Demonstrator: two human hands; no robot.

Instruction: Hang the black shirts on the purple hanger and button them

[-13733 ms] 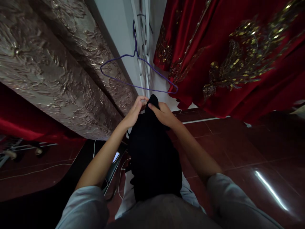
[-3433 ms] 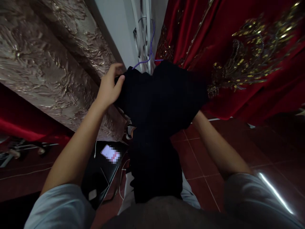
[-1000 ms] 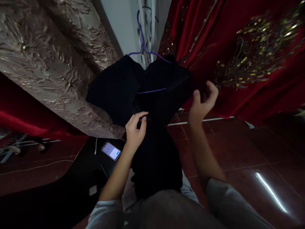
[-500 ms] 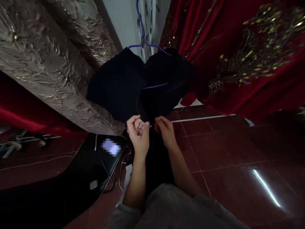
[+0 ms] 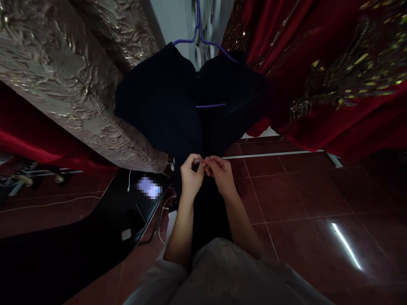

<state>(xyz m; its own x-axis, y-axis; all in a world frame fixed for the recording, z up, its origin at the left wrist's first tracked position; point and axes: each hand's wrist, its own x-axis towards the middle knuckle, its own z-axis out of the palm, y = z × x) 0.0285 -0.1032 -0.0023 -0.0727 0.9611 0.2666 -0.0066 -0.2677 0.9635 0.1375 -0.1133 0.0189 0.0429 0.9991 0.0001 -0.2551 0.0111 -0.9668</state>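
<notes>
A black garment (image 5: 165, 101) hangs on a purple wire hanger (image 5: 203, 41) hooked high on a white frame. Its front falls open, and the hanger's lower bar shows through the gap. My left hand (image 5: 190, 178) and my right hand (image 5: 219, 176) meet fingertip to fingertip at the garment's front edges, below the opening. Both hands are pinched closed on the dark cloth. What exactly sits between the fingers is too dark to make out.
A gold-brown embossed curtain (image 5: 63, 84) hangs at the left. Red cloth with gold embroidery (image 5: 333, 76) hangs at the right. On a black surface (image 5: 79, 237) at lower left lies a lit phone (image 5: 149, 187) with white cables. The floor is dark red tile (image 5: 302, 203).
My hands have drawn closer together, so that their fingertips touch at the garment's front. The view has tilted slightly downward, so the hanger sits nearer the top edge.
</notes>
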